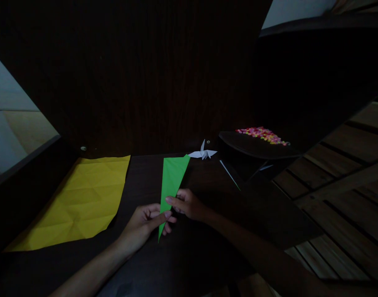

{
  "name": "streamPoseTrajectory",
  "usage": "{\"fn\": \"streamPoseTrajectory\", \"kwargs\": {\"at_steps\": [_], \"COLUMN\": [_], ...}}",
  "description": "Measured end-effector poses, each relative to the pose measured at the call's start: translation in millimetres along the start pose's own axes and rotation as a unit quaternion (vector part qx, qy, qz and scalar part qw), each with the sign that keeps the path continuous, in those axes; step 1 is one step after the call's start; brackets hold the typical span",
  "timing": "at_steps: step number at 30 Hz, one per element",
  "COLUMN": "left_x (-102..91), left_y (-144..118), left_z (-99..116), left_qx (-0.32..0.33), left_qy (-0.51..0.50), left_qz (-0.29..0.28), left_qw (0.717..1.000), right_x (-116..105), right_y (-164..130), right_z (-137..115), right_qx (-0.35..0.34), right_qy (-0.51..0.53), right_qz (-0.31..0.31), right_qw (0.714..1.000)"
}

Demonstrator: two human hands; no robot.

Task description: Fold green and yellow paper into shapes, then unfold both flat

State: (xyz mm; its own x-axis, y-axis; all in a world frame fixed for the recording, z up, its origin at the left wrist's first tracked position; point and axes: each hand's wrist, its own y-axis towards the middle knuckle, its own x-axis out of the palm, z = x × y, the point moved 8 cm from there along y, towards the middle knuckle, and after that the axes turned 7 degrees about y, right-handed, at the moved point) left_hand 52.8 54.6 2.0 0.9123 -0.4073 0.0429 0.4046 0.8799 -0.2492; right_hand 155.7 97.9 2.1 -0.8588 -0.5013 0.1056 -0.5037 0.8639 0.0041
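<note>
A long, tapering piece of folded green paper point(174, 177) is held just above the dark tabletop, its sharp point toward me and its wide end away. Near that point, my left hand point(145, 225) pinches the paper between thumb and fingers. My right hand point(189, 204) grips its right edge a little higher up, thumb on top. Beyond the wide end stands a small white origami crane point(204, 153), partly overlapped in view by the green paper's corner. Left of my hands lies a creased yellow sheet point(83, 202).
A dark upright panel point(164, 82) closes off the back of the table. On the right, a dark shelf point(253, 146) carries a heap of pink, red and yellow bits point(265, 135). A thin white-and-green strip point(230, 175) lies below it. Wooden slats point(346, 218) show beyond the right edge.
</note>
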Motion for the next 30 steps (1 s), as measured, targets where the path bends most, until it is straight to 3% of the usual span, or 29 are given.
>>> {"fn": "streamPoseTrajectory", "kwargs": {"at_steps": [6,19,25,30], "left_x": [2.1,1.6,2.0,3.9], "left_y": [0,2,5,4], "left_z": [5,1,-1,-6], "left_qx": [0.021,0.029,0.029,0.016], "left_qy": [-0.001,-0.009,-0.023,-0.048], "left_qz": [-0.004,-0.016,-0.016,-0.026], "left_qw": [1.000,0.999,0.999,0.998], "right_x": [5,5,11,4], "right_y": [-5,-4,-4,-3], "right_z": [-11,-7,-6,-6], "right_qx": [-0.003,0.000,-0.001,0.003], "right_qy": [-0.004,-0.003,0.000,-0.006], "right_qz": [-0.022,-0.024,-0.058,-0.020], "right_qw": [1.000,1.000,0.998,1.000]}}
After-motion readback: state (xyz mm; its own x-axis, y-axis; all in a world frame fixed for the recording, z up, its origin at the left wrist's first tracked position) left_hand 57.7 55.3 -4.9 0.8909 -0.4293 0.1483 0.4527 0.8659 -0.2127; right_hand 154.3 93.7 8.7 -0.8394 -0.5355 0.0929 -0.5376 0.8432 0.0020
